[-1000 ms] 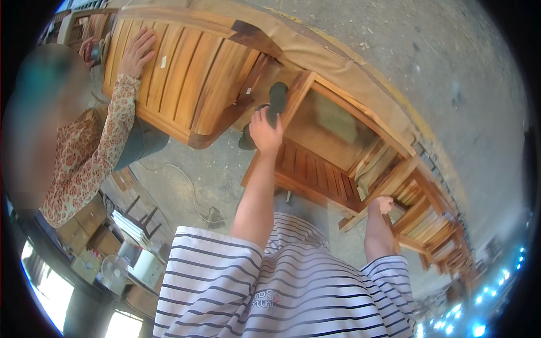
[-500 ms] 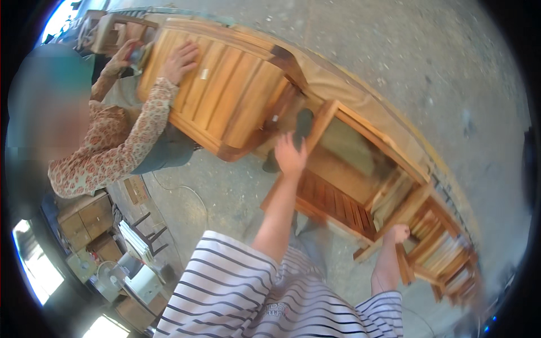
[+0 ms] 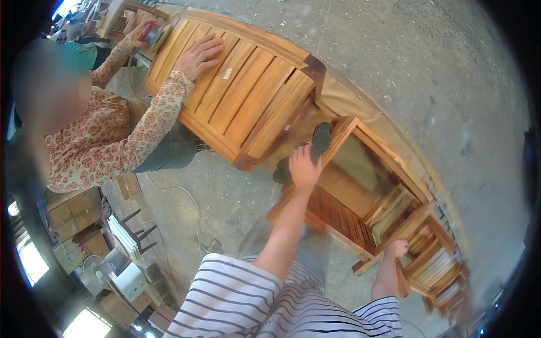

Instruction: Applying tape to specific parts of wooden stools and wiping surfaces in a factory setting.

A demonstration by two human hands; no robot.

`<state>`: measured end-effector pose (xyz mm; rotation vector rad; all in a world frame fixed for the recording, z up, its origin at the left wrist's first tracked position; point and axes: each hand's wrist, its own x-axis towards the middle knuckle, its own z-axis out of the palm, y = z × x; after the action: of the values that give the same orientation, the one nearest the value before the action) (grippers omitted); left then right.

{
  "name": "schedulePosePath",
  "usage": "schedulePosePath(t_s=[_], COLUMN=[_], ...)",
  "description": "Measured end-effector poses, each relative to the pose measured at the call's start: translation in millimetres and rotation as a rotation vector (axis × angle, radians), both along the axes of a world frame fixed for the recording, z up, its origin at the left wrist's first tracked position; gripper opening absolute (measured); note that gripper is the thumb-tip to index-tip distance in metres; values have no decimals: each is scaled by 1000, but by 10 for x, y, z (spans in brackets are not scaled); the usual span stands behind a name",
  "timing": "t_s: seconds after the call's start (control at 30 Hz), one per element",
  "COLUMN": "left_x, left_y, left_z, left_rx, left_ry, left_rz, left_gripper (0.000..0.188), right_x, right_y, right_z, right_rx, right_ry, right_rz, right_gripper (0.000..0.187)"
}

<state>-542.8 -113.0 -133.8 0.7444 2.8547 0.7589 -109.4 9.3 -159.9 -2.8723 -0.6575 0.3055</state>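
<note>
My left hand [image 3: 305, 167] lies over the near-left rail of a wooden chair-like frame [image 3: 389, 151], its fingers stretched out and apart. Beside these fingers are dark green oblong shapes [image 3: 321, 138], partly hidden by the hand; their kind is unclear. At the frame's right end my right hand [image 3: 399, 248] is closed round a wooden bar, which the fingers mostly cover. Dark slats [image 3: 338, 208] run along the frame's near side. To the left stands a slatted wooden piece [image 3: 242, 84], with another person's hand [image 3: 200, 56] flat on top.
The other person's far hand [image 3: 147, 32] is at a red and dark tool. Brown sheeting [image 3: 360, 101] lies beneath the furniture. More wooden pieces [image 3: 437, 262] stand at the right. A cable [image 3: 189, 194] crosses the floor; cartons [image 3: 76, 211] and a fan [image 3: 96, 272] are lower left.
The view has shifted, so the furniture on the left appears farther right and lower. My left hand stays at the rail, and my right hand remains closed at the frame's right end.
</note>
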Motion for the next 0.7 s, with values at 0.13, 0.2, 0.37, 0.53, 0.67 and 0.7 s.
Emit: schedulePosePath(t_s=[0.13,0.2,0.37,0.53,0.67,0.7], left_x=[14,29,99,126,-196,-126], left_y=[-5,32,65,136,523,764], left_z=[-13,-15,-92,-208,-351,-281], left_rx=[-7,-20,-25,-92,-42,-96], left_ry=[31,30,103,51,257,231], left_rz=[-5,-17,-15,32,-42,-85], left_gripper=[35,34,33,47,49,48], right_x=[0,30,255,418,328,273], right_y=[-34,9,-3,-117,-144,-128], right_z=[10,-11,-117,-220,-387,-288], right_rx=[22,19,-47,160,370,380], right_ry=[10,-31,100,177,333,333], right_rz=[13,35,81,158,136,86], right_gripper=[51,50,53,42,30,31])
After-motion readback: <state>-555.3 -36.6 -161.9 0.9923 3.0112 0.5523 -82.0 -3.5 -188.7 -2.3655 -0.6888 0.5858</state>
